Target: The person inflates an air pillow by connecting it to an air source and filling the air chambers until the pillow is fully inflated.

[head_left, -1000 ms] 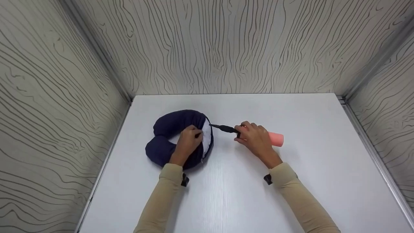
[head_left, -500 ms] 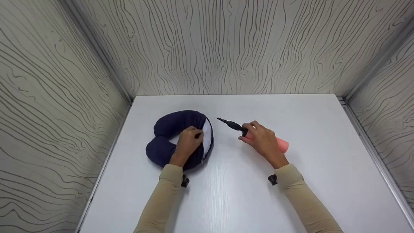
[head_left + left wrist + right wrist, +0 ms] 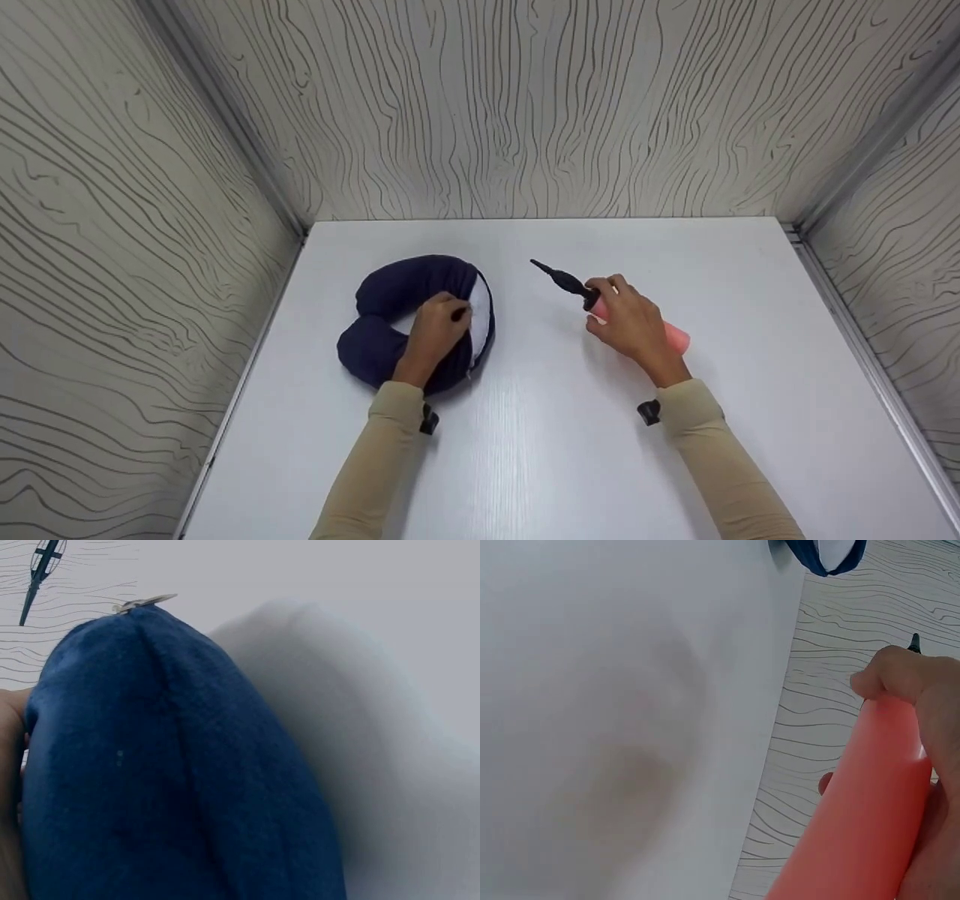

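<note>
A navy U-shaped neck pillow (image 3: 401, 281) lies on the left part of the white table, its outer seam unzipped and a white inner part (image 3: 481, 315) showing. Over the pillow's right side, my left hand (image 3: 433, 330) pinches at the edge of the white part; something small and dark shows at the fingertips, too small to name. In the left wrist view the pillow (image 3: 172, 750) hides most of that hand. My right hand (image 3: 634, 322) grips a pink hand pump (image 3: 870, 787), held above the table. Its black nozzle (image 3: 566, 281) points up and left, apart from the pillow.
The white table (image 3: 525, 450) meets wood-patterned panels at the back (image 3: 510, 112) and on both sides. Grey metal strips run along the table's side edges. Each wrist wears a small black device, below a tan sleeve.
My right hand has drawn the pump rightward, so its nozzle tip has left the pillow's white edge and now tilts further up. My left hand and the pillow have stayed in place.
</note>
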`<state>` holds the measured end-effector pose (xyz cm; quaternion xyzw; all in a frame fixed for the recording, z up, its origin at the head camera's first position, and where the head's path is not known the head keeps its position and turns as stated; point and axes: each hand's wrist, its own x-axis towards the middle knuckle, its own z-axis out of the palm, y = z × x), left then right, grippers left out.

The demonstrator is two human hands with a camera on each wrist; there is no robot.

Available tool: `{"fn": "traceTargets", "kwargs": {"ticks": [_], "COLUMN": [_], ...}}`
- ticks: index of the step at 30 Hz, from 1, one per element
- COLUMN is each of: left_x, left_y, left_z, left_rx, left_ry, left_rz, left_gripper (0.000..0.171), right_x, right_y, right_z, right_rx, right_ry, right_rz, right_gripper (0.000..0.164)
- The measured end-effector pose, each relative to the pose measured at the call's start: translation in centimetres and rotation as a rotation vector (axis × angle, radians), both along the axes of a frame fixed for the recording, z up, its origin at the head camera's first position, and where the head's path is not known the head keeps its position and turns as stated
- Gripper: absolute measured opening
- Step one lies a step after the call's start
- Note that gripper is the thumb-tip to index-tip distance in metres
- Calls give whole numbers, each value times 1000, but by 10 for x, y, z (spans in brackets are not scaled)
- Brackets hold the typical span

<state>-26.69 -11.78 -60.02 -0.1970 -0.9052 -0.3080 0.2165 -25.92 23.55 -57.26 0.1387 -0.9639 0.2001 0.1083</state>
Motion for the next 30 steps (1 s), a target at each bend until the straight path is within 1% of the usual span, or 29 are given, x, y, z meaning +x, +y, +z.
{"fn": "traceTargets", "kwargs": {"ticks": [4, 8, 11, 17, 20, 23, 30], "left_x": [-1, 0, 1, -1, -1, 0, 0], "left_y": [0, 0, 0, -1, -1, -1, -1], "left_z": [-1, 0, 1, 0, 1, 1, 2], "left_rx": [-6, -10, -7, 3, 12, 23, 27], "left_ry": [0, -20, -23, 0, 1, 3, 1], "left_rz": [6, 11, 11, 5, 0, -4, -7], "left_gripper": [8, 9, 10, 9, 9, 9, 8], "right_x": [0, -1, -1, 0, 1, 3, 6], "right_y": [9, 20, 29, 47, 57, 65, 82], "right_z": [3, 5, 4, -1, -3, -3, -2], "right_rx": [-32, -84, -106, -95, -94, -89, -104], "right_ry": [-81, -117, -97, 5, 30, 16, -66], "right_rz": [-55, -112, -123, -147, -166, -187, -226], "right_gripper": [66, 63, 57, 60, 61, 62, 68]}}
